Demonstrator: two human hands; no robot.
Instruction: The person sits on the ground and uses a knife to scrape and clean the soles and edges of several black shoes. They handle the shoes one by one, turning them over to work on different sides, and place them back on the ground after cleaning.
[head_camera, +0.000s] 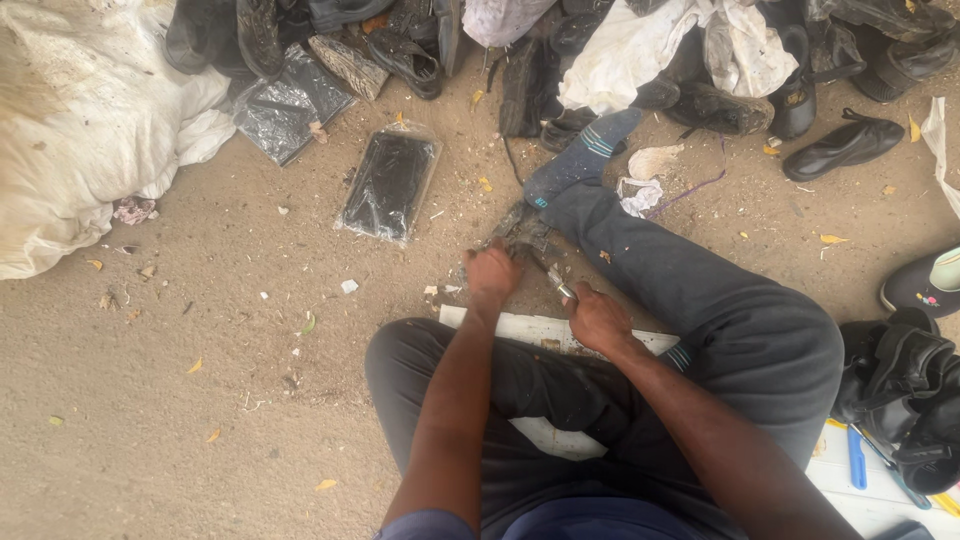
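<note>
Here, a worn dark shoe (520, 232) on the sandy ground (200, 380) is pinned under the closed left hand (492, 272), a metal tool (556, 281) is gripped by the right hand (598, 318), and the work looks unfinished.

Glossy plastic-wrapped black packet (388, 185), matt leather shoe (845, 147), rough sandy ground (200, 330).

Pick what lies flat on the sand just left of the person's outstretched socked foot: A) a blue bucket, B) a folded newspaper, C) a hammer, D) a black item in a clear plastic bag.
D: a black item in a clear plastic bag lies flat on the sand, left of the socked foot.
</note>
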